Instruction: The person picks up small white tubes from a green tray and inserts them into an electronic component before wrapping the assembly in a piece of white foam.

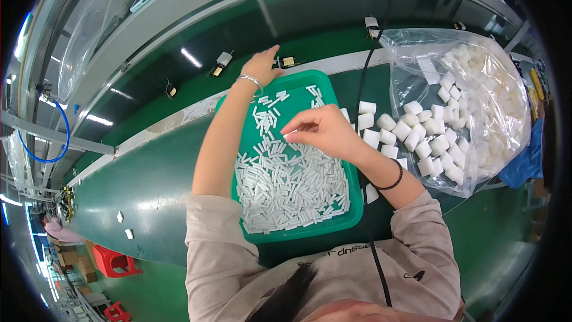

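The person's left hand (262, 65) stood with fingers spread beside a boxy black-and-white component with a yellow patch (288, 61). Slim white tubes (286, 185) lay heaped in a green plastic tray (356, 203); above them the right hand (290, 133) pinched a small white piece (290, 137). Rounded white blocks (440, 145) filled a clear, crinkled plastic bag (411, 53).
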A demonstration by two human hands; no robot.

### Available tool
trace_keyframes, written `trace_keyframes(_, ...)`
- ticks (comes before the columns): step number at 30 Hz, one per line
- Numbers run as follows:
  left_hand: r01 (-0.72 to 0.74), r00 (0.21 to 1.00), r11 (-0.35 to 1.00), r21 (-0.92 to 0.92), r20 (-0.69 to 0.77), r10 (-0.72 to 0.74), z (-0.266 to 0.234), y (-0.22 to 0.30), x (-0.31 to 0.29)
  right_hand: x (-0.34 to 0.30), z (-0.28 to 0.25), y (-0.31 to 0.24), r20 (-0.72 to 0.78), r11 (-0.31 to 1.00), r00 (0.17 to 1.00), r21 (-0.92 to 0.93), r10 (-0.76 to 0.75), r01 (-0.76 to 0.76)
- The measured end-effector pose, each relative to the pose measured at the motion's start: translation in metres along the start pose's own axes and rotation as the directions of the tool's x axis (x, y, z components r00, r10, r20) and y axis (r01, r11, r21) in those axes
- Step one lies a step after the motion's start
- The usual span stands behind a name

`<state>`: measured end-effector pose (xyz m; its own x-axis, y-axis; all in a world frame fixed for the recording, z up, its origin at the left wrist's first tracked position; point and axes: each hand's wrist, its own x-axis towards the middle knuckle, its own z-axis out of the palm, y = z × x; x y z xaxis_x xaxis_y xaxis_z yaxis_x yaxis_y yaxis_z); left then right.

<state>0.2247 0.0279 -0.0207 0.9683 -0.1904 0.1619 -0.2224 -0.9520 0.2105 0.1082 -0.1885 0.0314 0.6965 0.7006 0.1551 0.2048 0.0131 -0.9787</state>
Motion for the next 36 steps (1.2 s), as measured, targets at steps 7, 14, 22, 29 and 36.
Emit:
trace_keyframes(7, 0.155, 0.988, 0.988, 0.017, 0.021, -0.155, -0.002, 0.02, 0.012, -0.002, -0.02, -0.007, -0.067, 0.993, 0.998, -0.114, 0.001, -0.009)
trace_keyframes(14, -0.004, 0.906, 0.284, -0.959, -0.123, -0.405, -0.057, 0.046, -0.055, 0.007, -0.015, 0.008, -0.158, 0.945, 0.985, 0.328, 0.067, -0.012)
trace_keyframes(22, -0.227, 0.921, -0.236, -0.945, -0.13, -0.366, -0.066, 0.083, -0.179, -0.005, 0.011, -0.003, -0.078, 0.893, 0.993, 0.449, 0.084, -0.04)
trace_keyframes(29, -0.232, 0.904, -0.256, -0.938, -0.111, -0.412, -0.053, 0.085, -0.192, -0.009, 0.022, -0.008, -0.023, 0.923, 0.996, 0.378, 0.084, -0.069)
trace_keyframes(36, -0.268, 0.895, -0.256, -0.929, -0.142, -0.424, -0.048, 0.084, -0.191, -0.009, 0.018, -0.003, -0.106, 0.949, 0.992, 0.312, 0.072, -0.036)
